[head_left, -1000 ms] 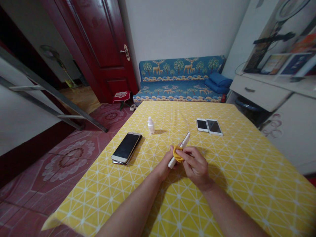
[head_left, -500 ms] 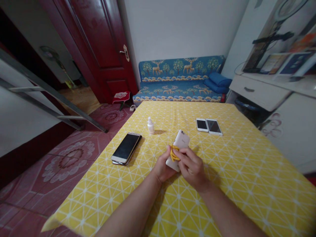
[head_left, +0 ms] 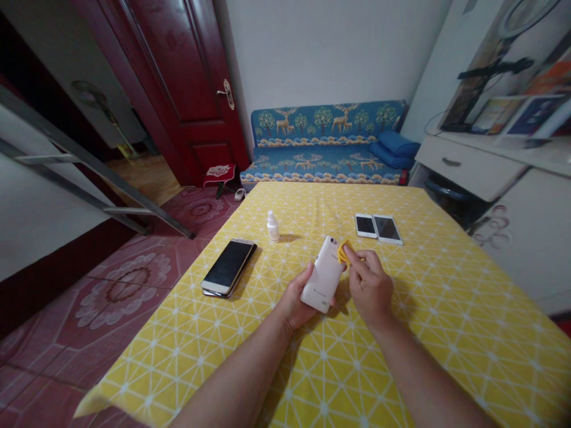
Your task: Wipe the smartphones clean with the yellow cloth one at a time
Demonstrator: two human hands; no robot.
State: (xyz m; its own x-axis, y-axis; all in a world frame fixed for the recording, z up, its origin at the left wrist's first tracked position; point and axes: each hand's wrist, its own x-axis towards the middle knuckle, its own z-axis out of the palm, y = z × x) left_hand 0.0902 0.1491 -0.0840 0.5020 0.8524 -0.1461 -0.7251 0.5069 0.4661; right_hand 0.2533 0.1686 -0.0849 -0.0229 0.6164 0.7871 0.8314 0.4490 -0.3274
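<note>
My left hand (head_left: 300,300) is closed round the lower part of a white smartphone (head_left: 322,279), its back and camera turned up towards me. The phone is tilted, held above the table. In my right hand (head_left: 370,288) a folded yellow cloth (head_left: 344,252) is pinched between thumb and fingers. The cloth touches the phone's upper right edge, near the camera end. Left of my hands, a smartphone with a dark screen (head_left: 228,265) lies on top of another one. A small white bottle (head_left: 272,227) stands upright beyond them.
Two white phones (head_left: 366,226) lie side by side at the table's far right. A yellow patterned cloth (head_left: 285,380) covers the table. Behind it is a blue sofa (head_left: 321,157); a white cabinet (head_left: 473,163) stands on the right, a metal ladder (head_left: 89,160) on the left.
My right hand has moved the yellow cloth from the lower middle of the phone's back up and right to its upper edge. My left hand keeps its hold.
</note>
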